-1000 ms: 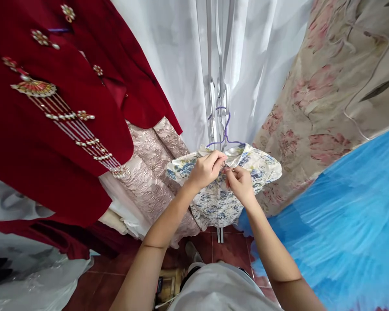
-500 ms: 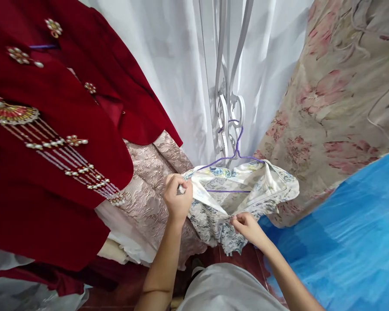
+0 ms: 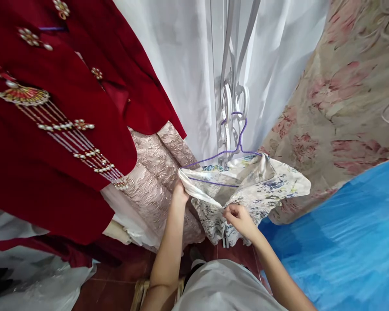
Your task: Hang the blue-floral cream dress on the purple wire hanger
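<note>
White floral top (image 3: 272, 185), right fingers (image 3: 228, 214) curled, pinching

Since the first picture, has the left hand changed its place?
Yes: judged against the white stand, the left hand has moved leftward, away from it.

the white curtain (image 3: 181, 60) looks bright, the floor (image 3: 113, 280) dim, frame edges stretched.
</note>
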`<state>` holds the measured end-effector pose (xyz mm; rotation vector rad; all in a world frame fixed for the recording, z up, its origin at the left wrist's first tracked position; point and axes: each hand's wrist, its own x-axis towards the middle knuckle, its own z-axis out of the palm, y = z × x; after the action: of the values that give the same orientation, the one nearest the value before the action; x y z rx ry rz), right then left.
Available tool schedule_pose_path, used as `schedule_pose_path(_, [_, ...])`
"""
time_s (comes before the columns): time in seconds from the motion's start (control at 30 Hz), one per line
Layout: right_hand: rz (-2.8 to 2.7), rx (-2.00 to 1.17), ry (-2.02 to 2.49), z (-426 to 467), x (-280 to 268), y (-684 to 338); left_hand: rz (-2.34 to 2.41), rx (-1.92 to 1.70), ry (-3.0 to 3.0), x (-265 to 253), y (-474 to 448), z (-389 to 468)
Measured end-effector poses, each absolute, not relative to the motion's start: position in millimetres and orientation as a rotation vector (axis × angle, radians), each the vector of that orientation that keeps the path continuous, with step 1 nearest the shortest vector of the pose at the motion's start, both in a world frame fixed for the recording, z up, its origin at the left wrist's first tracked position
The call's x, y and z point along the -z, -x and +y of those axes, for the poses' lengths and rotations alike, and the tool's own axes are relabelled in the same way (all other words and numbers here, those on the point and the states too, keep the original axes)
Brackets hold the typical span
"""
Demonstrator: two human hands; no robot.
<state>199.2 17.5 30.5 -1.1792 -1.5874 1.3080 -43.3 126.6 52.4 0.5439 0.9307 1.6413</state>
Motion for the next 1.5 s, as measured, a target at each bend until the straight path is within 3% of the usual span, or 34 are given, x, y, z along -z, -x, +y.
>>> schedule_pose_path(0.17, [-1.69, -1.311, 1.217, 14, -10, -208, 1.239, -1.545, -1.088, -21, 0, 91])
schedule_pose_path(0.37, [-1.865, -1.317, 1.329, -13, 52, -215, 1.485, -1.451, -1.588, -24, -19, 48])
schedule_pose_path(0.53, [-1.776, -1.252, 1.423, -29, 90, -245, 1.436, -1.399, -1.473, -12, -43, 13])
schedule_pose_path(0.7, [-1.697, -0.997, 1.2, -19, 68, -255, 1.14, -1.257, -0.962, -12, -78, -19])
schedule_pose_path(0.87, [-1.883, -1.274, 0.815, -12, 62, -217, 0.919, -1.098, -0.773, -52, -73, -34])
schedule_pose_path(1.0, [-1.803, -1.501, 1.005, -10, 84, -211, 1.005, -1.11, -0.822, -67, -35, -39])
schedule_pose_path(1.1, [-1.584, -1.536, 1.221, -10, 93, -230, 1.243, -1.205, -0.954, -56, 0, -32])
schedule_pose_path(1.23, [-1.088, -1.812, 1.24, -17, 92, -249, 1.676, -1.306, -1.326, -22, 21, -20])
schedule_pose_path(1.3, [-0.732, -1.895, 1.229, -23, 90, -242, 1.658, -1.126, -1.477, -3, 12, -20])
schedule_pose_path(1.43, [-0.303, -1.783, 1.169, -33, 83, -204, 1.171, -0.41, -1.498, 24, -30, -30])
schedule_pose_path(1.5, [-0.223, -1.705, 1.155, -33, 77, -191, 1.109, -0.302, -1.563, 27, -46, -31])
